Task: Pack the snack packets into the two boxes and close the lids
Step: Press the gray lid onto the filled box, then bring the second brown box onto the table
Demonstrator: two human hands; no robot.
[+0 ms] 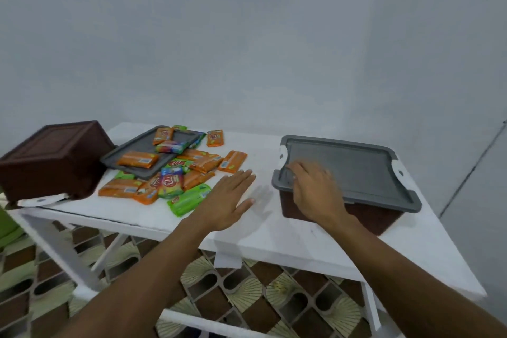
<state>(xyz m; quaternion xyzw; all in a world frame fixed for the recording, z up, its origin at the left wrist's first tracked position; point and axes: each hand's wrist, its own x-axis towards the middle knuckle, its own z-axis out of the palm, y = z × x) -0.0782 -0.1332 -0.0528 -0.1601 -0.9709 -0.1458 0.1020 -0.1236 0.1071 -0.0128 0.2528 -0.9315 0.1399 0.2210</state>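
Observation:
A pile of orange, green and multicoloured snack packets (pixel 175 170) lies on the white table (pixel 274 230), left of centre. Some packets lie on a loose grey lid (pixel 137 151). A brown box (pixel 52 156) sits upside down at the table's left end, a white latch sticking out beneath it. On the right stands a second brown box (pixel 365 214) with a grey lid (pixel 354 170) on top. My left hand (pixel 227 197) hovers flat with straight fingers just right of the pile. My right hand (pixel 315 189) rests on the near left part of that lid, fingers blurred.
A pale wall stands behind the table. Patterned floor tiles (pixel 247 291) show below the table's front edge. Something green (pixel 8 225) is at the far left edge. Bare tabletop lies between the pile and the right box.

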